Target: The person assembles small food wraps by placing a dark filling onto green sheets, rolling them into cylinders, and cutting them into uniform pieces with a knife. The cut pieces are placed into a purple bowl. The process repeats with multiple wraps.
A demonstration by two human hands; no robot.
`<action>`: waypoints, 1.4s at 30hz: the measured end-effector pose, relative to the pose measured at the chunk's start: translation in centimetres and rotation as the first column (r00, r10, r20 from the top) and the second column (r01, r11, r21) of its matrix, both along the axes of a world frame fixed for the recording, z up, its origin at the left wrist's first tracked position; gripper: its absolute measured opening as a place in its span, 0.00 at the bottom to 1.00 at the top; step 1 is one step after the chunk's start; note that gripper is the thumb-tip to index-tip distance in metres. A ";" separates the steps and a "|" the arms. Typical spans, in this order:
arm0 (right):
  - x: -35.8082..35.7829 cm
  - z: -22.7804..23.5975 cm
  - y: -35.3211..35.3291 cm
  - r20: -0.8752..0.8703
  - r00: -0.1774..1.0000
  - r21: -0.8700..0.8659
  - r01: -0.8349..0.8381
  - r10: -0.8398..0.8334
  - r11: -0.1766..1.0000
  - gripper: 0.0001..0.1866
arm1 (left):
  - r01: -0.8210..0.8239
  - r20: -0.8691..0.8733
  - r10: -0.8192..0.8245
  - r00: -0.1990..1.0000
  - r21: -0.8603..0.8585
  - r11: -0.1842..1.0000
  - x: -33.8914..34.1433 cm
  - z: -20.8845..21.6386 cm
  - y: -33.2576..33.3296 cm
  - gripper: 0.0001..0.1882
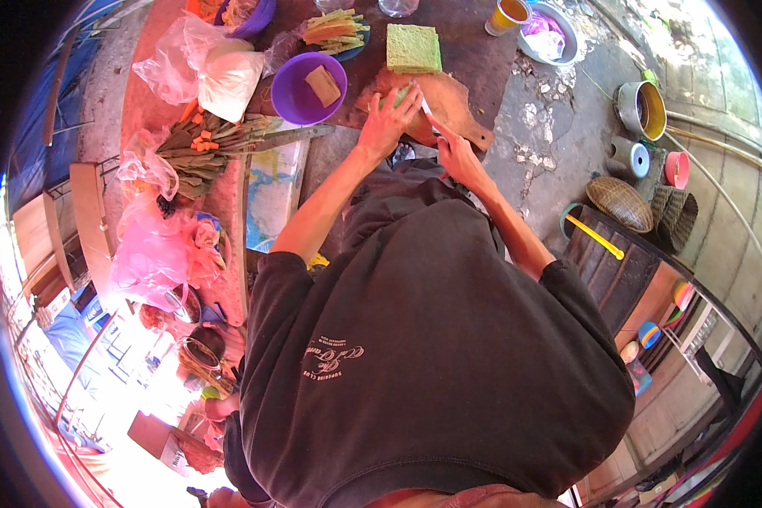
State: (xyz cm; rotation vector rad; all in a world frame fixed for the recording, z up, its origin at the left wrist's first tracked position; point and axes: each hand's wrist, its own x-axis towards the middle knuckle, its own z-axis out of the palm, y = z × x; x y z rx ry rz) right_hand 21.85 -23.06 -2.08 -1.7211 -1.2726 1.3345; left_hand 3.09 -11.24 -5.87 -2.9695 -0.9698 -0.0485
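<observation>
My right hand (461,159) grips a knife (425,103), its blade pointing away from me over a wooden cutting board (454,108). On the board, my left hand (389,120) has its fingers curled over a small green piece (404,93), close beside the blade. Most of that piece is hidden under the fingers. Just beyond the board stands a square, spongy, pale green block (413,49) that looks like stacked bread slices. To the left, a purple bowl (284,91) holds a tan, flat rectangular piece (323,85).
Cut pale green strips (334,32) lie on a plate behind the bowl. Leafy greens with orange pieces (201,140) and plastic bags (152,254) cover the left side. A cup of amber drink (508,15) and a metal basin (552,35) stand far right. Pots (642,110) and baskets (620,203) sit at right.
</observation>
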 end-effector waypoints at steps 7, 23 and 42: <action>-0.1 -1.2 0.0 0.123 0.992 0.052 -0.010 0.003 0.999 0.32 | 0.006 0.113 0.005 0.994 -0.091 0.996 -0.2 -0.2 0.0 0.47; 0.2 -2.5 -1.1 0.307 0.951 0.342 -0.141 0.031 0.929 0.36 | 0.002 0.052 0.000 0.999 -0.040 0.999 -0.2 -0.2 -0.2 0.50; 2.7 -3.5 -6.1 0.203 0.929 0.061 0.304 -0.310 0.951 0.21 | -0.158 0.383 0.307 0.871 -0.372 0.915 -0.5 -0.7 0.2 0.37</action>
